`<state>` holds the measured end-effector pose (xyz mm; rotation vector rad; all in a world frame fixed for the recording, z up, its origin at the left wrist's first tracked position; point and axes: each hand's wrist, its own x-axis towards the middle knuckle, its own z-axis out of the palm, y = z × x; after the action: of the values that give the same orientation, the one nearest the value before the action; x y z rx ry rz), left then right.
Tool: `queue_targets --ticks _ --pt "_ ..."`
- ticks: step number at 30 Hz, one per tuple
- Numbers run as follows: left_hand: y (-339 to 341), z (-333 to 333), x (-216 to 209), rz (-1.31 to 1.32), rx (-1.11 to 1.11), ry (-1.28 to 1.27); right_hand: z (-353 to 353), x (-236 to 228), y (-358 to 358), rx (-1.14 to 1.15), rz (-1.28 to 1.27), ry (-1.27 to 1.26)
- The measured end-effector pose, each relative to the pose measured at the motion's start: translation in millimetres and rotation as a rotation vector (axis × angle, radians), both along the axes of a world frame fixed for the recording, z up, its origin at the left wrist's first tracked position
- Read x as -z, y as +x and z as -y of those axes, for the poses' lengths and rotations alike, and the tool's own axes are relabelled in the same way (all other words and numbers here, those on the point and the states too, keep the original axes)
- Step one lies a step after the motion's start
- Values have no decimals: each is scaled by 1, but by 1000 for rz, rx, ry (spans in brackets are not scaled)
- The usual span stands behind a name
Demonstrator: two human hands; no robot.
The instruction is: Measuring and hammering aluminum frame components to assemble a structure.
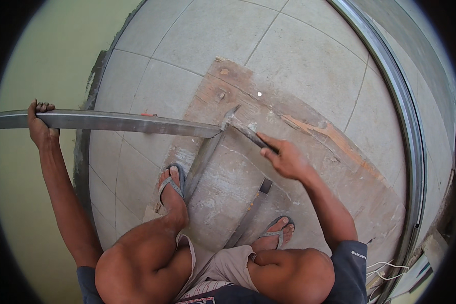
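My left hand (43, 124) is wrapped round a long grey metal tube (131, 123) near its left end. At its right end the tube meets a second metal tube (202, 157) in an angled corner, and that one runs back toward my left foot. A hammer (245, 130) is gripped by its handle in my right hand (286, 159). Its claw-like head is right at the corner of the two tubes; whether it touches the metal I cannot tell. Another tube (248, 215), with an open end, extends between my feet.
Under the corner lies a worn, splintered plywood board (299, 187) on the tiled floor (202, 33). A pale green wall (45, 66) rises at the left. Along the right curves a metal track (405, 101), with white cables (387, 268) near its lower end.
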<state>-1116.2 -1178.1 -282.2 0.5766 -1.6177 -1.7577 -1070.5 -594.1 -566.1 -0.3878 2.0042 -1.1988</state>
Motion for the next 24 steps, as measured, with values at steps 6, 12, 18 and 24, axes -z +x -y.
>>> queue_targets --ticks 6,12,18,24 --pt "1 -12 -4 4 -59 -17 -2 -6 -11 690 113 -71" --pt "0 -15 -5 17 -90 -30 -10 19 2 22 -24 -7" --pt "-3 -25 -5 8 -92 -46 -5 29 19 373 -109 -107" --pt "2 -38 -10 9 -133 -80 3 2 16 270 15 -83"
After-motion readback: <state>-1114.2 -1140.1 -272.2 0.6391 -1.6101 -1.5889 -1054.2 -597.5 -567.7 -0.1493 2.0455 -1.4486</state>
